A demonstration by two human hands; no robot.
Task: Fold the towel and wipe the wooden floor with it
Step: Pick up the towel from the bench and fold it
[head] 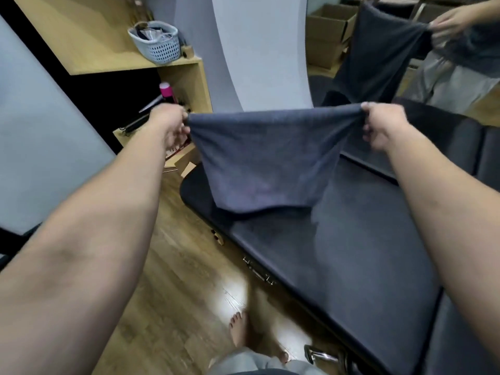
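A lived-in home room: wooden floor (173,280), dark sofa (338,253), wooden shelf (108,58) (laundry-style basket (157,41) on top).

1. Both forearms are bare back from the fingers to the frame edge; no sleeves, watch or bracelet show.
2. The left hand (173,128) and right hand (381,125) wear no gloves or rings that can be made out.
3. Far below the fingers, light grey trousers (251,361) cover the legs.
4. The foot (239,330) is bare, toes uncovered.
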